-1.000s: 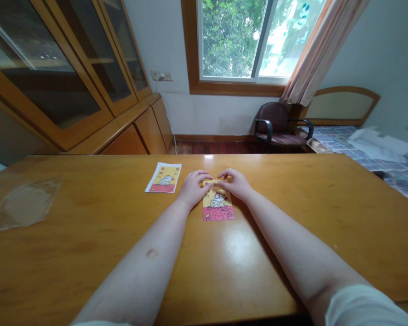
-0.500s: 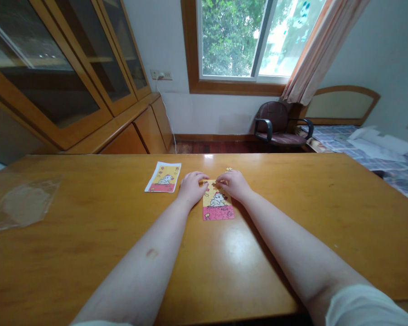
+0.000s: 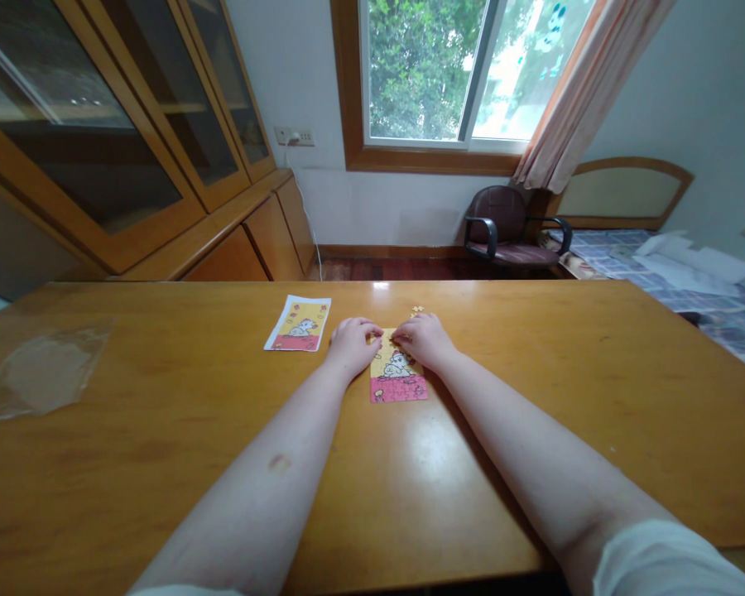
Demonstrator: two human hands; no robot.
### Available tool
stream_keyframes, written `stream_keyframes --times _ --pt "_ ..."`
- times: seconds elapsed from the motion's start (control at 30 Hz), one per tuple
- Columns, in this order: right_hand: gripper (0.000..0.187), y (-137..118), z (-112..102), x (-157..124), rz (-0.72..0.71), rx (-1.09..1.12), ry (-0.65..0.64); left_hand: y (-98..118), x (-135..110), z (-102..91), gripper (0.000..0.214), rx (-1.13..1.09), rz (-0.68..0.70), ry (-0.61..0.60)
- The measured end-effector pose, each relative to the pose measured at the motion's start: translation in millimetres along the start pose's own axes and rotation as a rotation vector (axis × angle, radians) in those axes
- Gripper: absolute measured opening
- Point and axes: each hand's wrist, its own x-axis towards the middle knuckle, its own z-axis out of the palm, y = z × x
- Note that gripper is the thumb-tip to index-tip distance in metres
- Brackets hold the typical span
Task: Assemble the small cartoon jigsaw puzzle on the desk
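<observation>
A jigsaw puzzle with a white cartoon animal on yellow and pink lies flat on the table. At its upper left edge rests my left hand, its thumb and forefinger curved and a little apart, with nothing visible between them. My right hand is over the puzzle's upper right part, fingertips pinched on a small puzzle piece that they mostly hide. Just beyond the right hand lie a few loose yellow puzzle pieces. A printed reference picture of the same design is left of my left hand.
The wooden table stretches wide on both sides. A clear plastic bag lies at its left. Past the far edge are a glass-door cabinet, an armchair and a bed with papers on it.
My right hand has shifted slightly left over the puzzle's upper part, and its fingertips now cover the piece more. My left hand has barely moved. The puzzle stays in place.
</observation>
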Motion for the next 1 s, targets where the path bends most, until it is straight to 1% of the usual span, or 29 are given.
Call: stream_keyframes --times 0.17,0.27,0.4,0.5,0.63,0.8,0.87,0.9,0.97,1.0 --pt "0.016 -0.8 -2.1 -0.6 -0.041 -0.030 -0.023 0.6 0.1 -0.6 0.021 -0.001 0.001 -0.022" --pt "0.017 -1.3 -2.1 -1.2 -0.050 -0.019 -0.010 0.8 -0.1 -0.8 0.021 -0.004 0.008 -0.013" --pt "0.020 0.3 -2.8 -1.9 -0.008 0.030 0.044 0.5 -1.0 -0.3 0.024 -0.023 0.052 0.005" --pt "0.020 3.9 -4.0 -1.9 0.039 0.057 0.073 0.9 -2.2 0.7 0.026 -0.029 0.084 -0.012" --pt "0.022 6.7 -4.8 -1.9 0.044 0.072 0.061 1.6 -3.2 1.7 0.028 -0.011 0.111 -0.040" --pt "0.022 6.2 -5.6 -1.8 0.036 0.084 0.057 1.9 -3.1 1.2 0.030 -0.009 0.111 -0.049" --pt "0.022 10.9 -7.1 -0.5 0.081 0.114 0.090 2.5 -3.5 0.3 0.031 -0.012 0.113 -0.052" --pt "0.022 15.1 -8.1 0.4 0.126 0.142 0.117 2.9 -3.8 -0.3 0.031 -0.011 0.113 -0.059" --pt "0.024 27.2 -10.4 2.6 0.271 0.226 0.189 3.7 -4.7 -1.6 0.031 -0.004 0.114 -0.079" --pt "0.024 34.5 -11.5 3.5 0.370 0.285 0.211 4.0 -5.1 -2.2 0.030 -0.001 0.116 -0.091"
